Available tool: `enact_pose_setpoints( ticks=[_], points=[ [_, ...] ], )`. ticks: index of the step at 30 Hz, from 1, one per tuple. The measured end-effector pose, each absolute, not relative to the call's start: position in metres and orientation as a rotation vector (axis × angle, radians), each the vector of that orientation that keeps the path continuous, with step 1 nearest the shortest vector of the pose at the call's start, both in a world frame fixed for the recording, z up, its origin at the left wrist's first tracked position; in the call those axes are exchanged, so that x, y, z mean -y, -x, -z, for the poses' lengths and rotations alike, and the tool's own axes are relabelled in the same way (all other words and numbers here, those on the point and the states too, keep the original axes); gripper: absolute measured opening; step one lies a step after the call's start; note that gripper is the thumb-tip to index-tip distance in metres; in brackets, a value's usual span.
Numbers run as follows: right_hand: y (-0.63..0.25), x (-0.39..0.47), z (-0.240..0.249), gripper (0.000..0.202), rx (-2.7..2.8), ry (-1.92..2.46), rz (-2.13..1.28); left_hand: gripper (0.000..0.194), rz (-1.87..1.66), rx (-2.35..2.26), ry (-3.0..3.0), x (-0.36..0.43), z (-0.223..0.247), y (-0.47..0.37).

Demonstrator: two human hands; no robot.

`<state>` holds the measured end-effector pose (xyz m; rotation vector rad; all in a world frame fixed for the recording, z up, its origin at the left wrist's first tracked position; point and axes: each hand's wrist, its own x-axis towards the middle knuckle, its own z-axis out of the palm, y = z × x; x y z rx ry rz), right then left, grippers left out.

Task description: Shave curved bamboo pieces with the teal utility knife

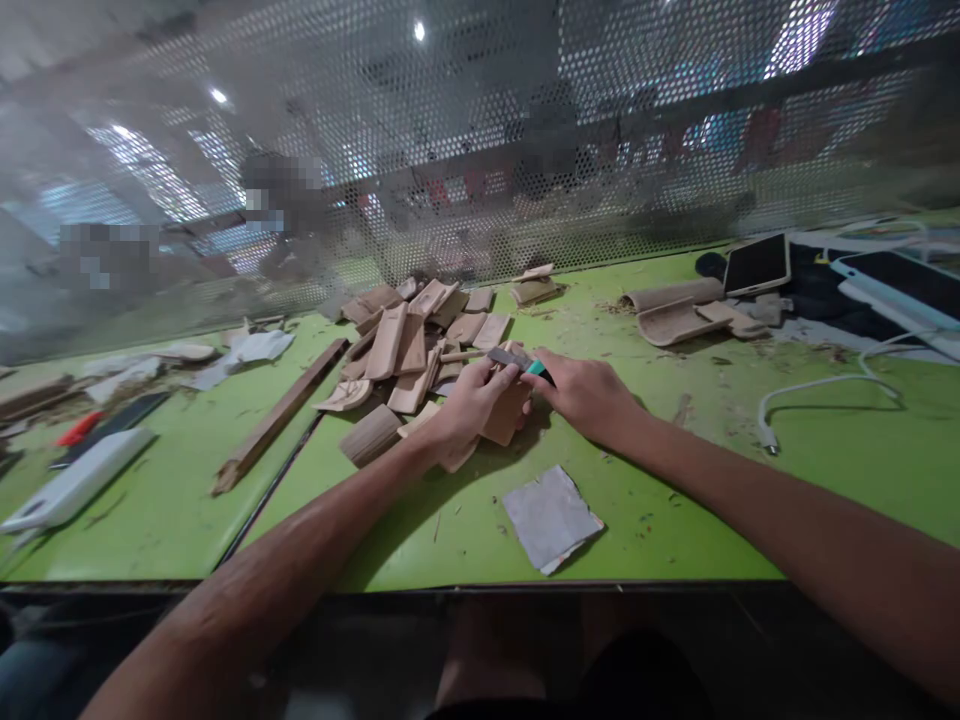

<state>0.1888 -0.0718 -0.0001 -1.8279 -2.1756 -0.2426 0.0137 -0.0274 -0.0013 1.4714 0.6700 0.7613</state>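
Note:
My left hand is closed around a tan wooden piece at the middle of the green table. My right hand grips a small tool with a teal handle; its dark flat blade lies across the piece, by my left thumb. Just left of and behind my hands is a heap of curved wooden pieces. A square of grey sandpaper lies flat in front of my hands.
A long wooden strip lies at the left, beyond it a white power bank-like object and a red item. Curved wood, phones and a white cable are at the right. A perforated screen stands behind.

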Motion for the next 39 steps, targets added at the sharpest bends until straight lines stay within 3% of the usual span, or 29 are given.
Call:
enact_pose_setpoints(
  ticks=[23,29,39],
  points=[
    [-0.17,0.075,0.003,0.054,1.908,1.911,0.224,0.049,-0.907,-0.722,-1.459,0.029,0.0,-0.022],
    [-0.188,0.071,-0.003,0.058,2.134,1.791,0.128,0.055,-0.758,-0.658,-1.398,0.027,-0.004,-0.014],
    [-0.187,0.068,0.002,0.061,2.186,1.868,0.234,0.045,-0.759,-0.613,-1.309,0.017,0.006,-0.012]
  ],
)
